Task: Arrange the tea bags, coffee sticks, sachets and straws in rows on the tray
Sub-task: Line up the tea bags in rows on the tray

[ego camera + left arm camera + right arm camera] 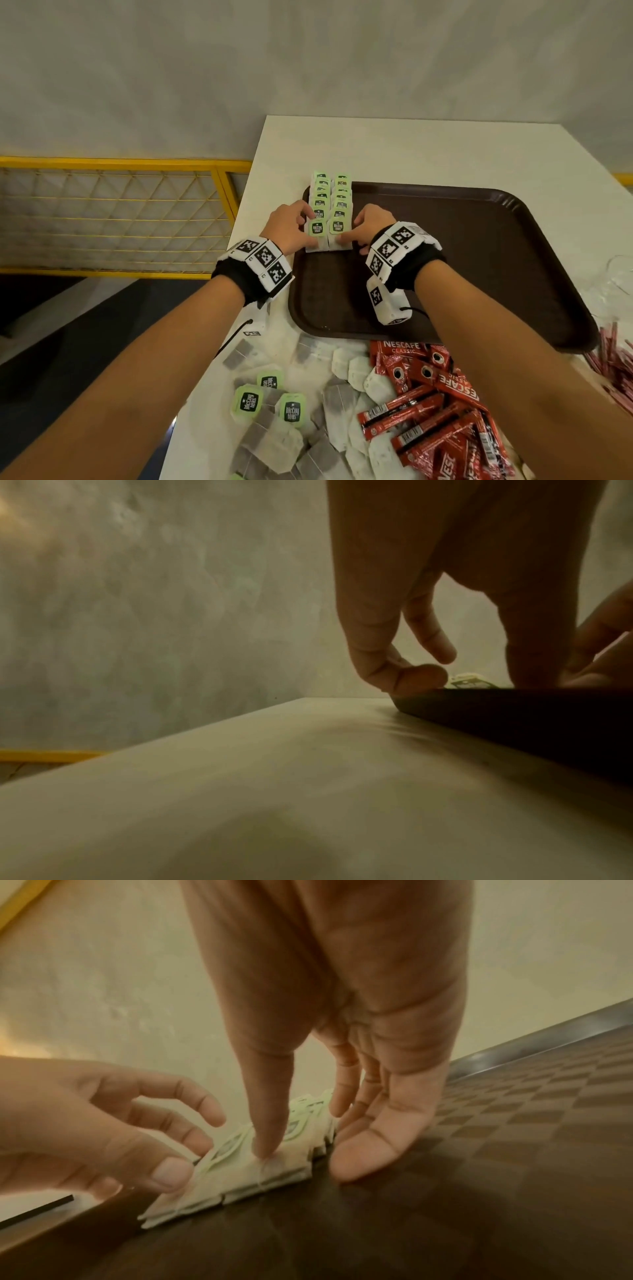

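The two tea bag rows [329, 209] are sitting along the tray's [479, 246] far-left edge, with the left hand [291, 228] and right hand [371, 226] pressing in from both sides, fingers fairly straight and holding nothing, probably squaring them up.

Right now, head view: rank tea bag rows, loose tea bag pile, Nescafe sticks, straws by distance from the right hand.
1. Tea bag rows: tray's far-left corner, under the right hand.
2. Nescafe sticks: table, near the tray's front edge.
3. Loose tea bag pile and straws: too close to call.
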